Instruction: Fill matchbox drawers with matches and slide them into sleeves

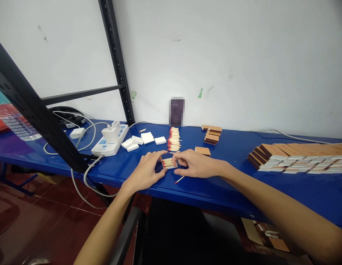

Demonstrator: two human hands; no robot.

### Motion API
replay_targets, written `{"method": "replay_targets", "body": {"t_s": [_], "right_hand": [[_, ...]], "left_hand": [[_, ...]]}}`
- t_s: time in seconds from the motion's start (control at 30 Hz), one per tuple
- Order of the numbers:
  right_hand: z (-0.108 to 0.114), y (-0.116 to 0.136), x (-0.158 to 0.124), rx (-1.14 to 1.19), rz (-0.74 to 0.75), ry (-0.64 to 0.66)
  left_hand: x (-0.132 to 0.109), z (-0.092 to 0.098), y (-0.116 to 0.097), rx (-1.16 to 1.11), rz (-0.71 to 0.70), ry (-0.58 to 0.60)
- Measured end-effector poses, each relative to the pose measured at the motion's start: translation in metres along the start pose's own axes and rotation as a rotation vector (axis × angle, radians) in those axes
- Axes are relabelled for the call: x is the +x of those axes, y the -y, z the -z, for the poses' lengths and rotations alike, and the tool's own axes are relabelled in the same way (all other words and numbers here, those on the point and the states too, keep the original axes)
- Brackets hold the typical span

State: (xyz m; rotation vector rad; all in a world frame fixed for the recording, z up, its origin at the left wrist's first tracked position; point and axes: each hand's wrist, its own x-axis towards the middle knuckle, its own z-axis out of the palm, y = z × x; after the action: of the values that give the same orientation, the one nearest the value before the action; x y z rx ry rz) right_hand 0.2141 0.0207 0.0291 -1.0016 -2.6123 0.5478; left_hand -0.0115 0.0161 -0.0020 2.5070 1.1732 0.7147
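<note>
Between my hands, near the blue table's front edge, is a small white matchbox tray [169,163] with several red-tipped matches lying in it. My left hand [148,170] grips its left end, thumb at the near side and fingers at the far side. At its right end my right hand [195,163] is closed with curled fingers and thumb, partly hiding that end. A single loose match [179,180] lies just in front of my right hand. Beyond the tray stretches a long pile of matches [174,139]. An orange-brown matchbox cover [202,151] sits behind my right hand.
White empty-looking trays [147,138] lie left of the pile. More matchbox covers [212,136] are at the back. Stacked matchboxes [300,158] fill the right side. A power strip [111,140] with cables and a black shelf post [117,59] stand left.
</note>
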Motion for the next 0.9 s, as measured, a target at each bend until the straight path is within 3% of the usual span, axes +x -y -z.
{"method": "replay_targets", "body": {"t_s": [0.17,0.27,0.4,0.57,0.77,0.9], "right_hand": [[0.005,-0.002,-0.001,0.12,0.041,0.242],[0.004,-0.005,0.0,0.138,0.026,0.275],[-0.001,-0.002,0.0,0.056,-0.009,0.201],[-0.007,0.003,-0.001,-0.103,0.068,0.097],[-0.012,-0.002,0.004,-0.138,0.028,-0.094],[-0.022,-0.006,0.011,-0.118,0.005,-0.119]], "left_hand": [[0.0,0.003,-0.003,-0.001,0.004,0.005],[0.0,0.003,-0.003,0.023,-0.021,0.017],[0.001,0.003,0.0,0.056,-0.069,0.027],[0.001,0.003,0.001,0.06,-0.087,0.051],[0.001,0.003,0.0,0.048,-0.083,0.057],[0.001,0.003,-0.001,0.009,-0.044,0.03]]}}
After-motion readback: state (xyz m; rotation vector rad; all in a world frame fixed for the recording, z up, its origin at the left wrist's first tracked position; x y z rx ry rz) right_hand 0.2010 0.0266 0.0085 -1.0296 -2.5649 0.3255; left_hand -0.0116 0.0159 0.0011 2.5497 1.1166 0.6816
